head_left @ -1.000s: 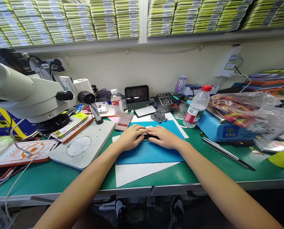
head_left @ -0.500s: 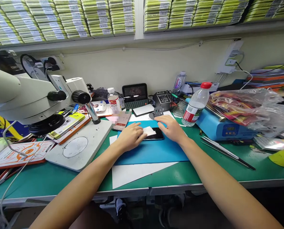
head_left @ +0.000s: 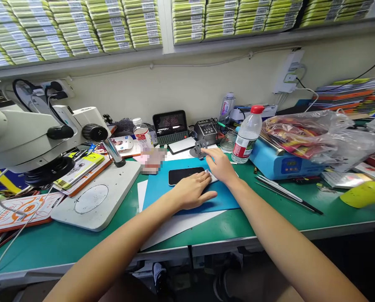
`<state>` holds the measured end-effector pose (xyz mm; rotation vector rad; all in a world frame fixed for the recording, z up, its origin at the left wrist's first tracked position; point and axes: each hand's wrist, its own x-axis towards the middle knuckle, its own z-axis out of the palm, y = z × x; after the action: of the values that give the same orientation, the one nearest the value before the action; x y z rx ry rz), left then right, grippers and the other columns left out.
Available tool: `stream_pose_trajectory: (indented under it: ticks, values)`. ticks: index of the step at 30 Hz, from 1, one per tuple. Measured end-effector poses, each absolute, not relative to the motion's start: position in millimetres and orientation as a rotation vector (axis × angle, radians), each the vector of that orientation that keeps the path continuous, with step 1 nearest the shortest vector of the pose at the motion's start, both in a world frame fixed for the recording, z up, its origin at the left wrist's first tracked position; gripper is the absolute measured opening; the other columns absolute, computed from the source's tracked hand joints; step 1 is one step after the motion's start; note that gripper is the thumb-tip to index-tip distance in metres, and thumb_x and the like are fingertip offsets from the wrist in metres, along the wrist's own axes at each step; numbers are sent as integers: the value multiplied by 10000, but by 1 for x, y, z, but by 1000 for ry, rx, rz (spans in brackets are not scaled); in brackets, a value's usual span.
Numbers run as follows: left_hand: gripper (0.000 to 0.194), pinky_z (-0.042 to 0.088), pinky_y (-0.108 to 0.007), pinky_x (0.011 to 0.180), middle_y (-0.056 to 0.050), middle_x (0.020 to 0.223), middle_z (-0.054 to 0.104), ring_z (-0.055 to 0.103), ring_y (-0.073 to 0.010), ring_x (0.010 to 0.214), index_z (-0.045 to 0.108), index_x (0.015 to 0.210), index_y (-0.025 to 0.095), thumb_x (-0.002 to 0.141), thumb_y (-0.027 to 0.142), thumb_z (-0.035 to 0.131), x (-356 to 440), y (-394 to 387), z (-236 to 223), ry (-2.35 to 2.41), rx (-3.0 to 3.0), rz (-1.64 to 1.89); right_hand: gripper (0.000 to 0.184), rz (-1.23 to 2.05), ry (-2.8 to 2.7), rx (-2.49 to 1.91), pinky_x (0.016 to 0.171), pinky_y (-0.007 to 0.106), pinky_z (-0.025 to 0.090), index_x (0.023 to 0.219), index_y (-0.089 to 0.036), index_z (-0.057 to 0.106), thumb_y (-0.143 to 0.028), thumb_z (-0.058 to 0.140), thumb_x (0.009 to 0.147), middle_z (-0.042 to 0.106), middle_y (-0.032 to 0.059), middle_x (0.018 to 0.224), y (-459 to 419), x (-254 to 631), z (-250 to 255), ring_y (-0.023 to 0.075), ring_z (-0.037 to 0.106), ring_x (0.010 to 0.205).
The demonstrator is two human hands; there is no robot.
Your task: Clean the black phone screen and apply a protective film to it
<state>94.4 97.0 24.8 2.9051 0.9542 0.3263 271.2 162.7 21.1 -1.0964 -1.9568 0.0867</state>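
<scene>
A black-screened phone [head_left: 184, 173] lies face up on the blue mat [head_left: 162, 197]. My left hand [head_left: 194, 189] rests over the phone's right end and near edge, palm down, fingers stretched and thumb apart. Under its fingertips a white wipe [head_left: 213, 177] shows in part. My right hand [head_left: 221, 164] is just beyond the phone's right end, index finger extended, with no object visible in its grasp. Its fingertip is at the grey slotted stand [head_left: 200, 147]; whether they touch I cannot tell.
A microscope base [head_left: 95, 201] stands left. To the right are a red-capped bottle [head_left: 246, 136], a blue machine [head_left: 275, 161] under plastic bags, and tweezers [head_left: 288, 193]. Behind the mat sit a small screen device [head_left: 170, 126] and a black control box [head_left: 206, 132].
My left hand has slid right along the phone with the wipe, uncovering the screen's left part. The right hand came off the phone and moved to the grey stand. The view has swung right.
</scene>
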Motion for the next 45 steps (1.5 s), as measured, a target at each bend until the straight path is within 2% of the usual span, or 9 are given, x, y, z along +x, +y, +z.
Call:
stream_pose_trajectory:
  ticks: [5,11,19,23,28,32,35,38,45]
  values:
    - [550,300,-381,1222,-154,1532,480,402,-250,1464,485,1436,106,1061,469,311,80,95,21,1061,2909,313,399,111,-1950,-1107,1031,498,476,1202,-196,719,-204,420,937,730,107,1199,163,270,19,290,607,1158]
    - [671,273,-410,1237,-214,1561,405,350,-293,1487,454,1460,38,1032,545,350,89,100,19,1139,2888,308,377,137,-1982,-1116,1026,509,479,1172,-181,732,-196,448,924,738,116,1185,164,268,18,297,610,1156]
    - [631,258,-446,1247,-136,1607,343,324,-266,1502,377,1540,104,1062,496,251,15,87,20,1376,2757,216,355,165,-2008,-1139,1044,486,468,1173,-149,724,-182,457,941,736,124,1191,163,266,16,286,601,1175]
    - [644,269,-426,1246,-117,1615,326,321,-254,1503,372,1549,139,1051,536,278,-10,79,19,1369,2736,214,347,197,-2062,-1118,1040,480,473,1179,-170,723,-181,463,949,733,114,1200,161,262,14,281,600,1183]
    - [641,259,-447,1244,-139,1602,349,312,-270,1506,417,1517,121,1039,537,322,19,93,24,1269,2754,243,302,232,-2177,-1049,1017,469,491,1146,-167,733,-217,509,949,743,114,1176,160,254,11,274,620,1139]
    - [638,268,-396,1238,-148,1589,389,358,-252,1488,404,1507,94,1021,507,383,69,104,27,1055,2805,280,278,236,-2220,-1017,990,458,506,1125,-186,736,-244,525,954,748,104,1154,162,255,10,264,629,1115]
    - [794,241,-421,1244,-191,1610,326,285,-293,1516,359,1520,51,971,620,427,85,102,23,1036,2834,300,276,232,-2203,-1035,987,475,503,1114,-181,738,-244,519,959,746,115,1155,164,257,10,274,629,1117]
    - [925,210,-462,1250,-216,1627,256,228,-327,1530,297,1548,27,940,717,399,67,94,19,1166,2804,234,276,242,-2189,-1046,996,479,496,1107,-183,741,-261,517,966,747,114,1153,165,258,9,276,628,1119]
    - [893,181,-440,1260,-181,1656,157,180,-307,1543,197,1594,72,968,680,388,-8,68,16,1336,2790,155,283,266,-2210,-1040,1012,494,480,1106,-190,744,-249,506,965,743,111,1166,164,255,8,286,614,1132]
